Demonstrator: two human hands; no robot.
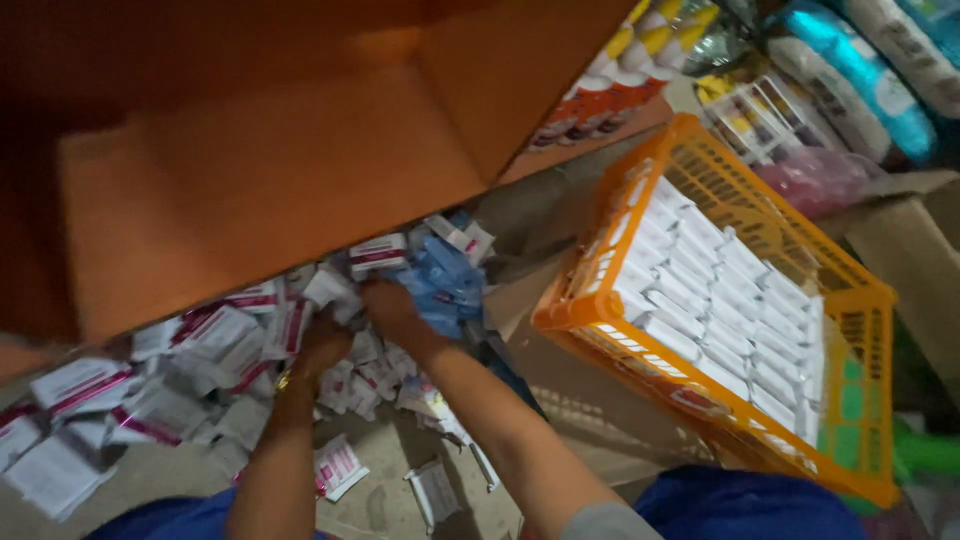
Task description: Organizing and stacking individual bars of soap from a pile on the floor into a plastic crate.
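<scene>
Dim room, grey concrete floor [380,505], stacked goods [850,70] along the far side.

Both bare forearms reach forward from the bottom edge of the view and draw together toward the middle. The left hand [322,345] lies palm down, fingers curled under and mostly hidden, with a thin gold-coloured band at its wrist. The right hand [392,308] sits just beside it and slightly further forward, knuckles up, fingers bent downward. Motion blur hides whether either grip is closed. A grey sleeve edge shows at the right elbow.
</scene>
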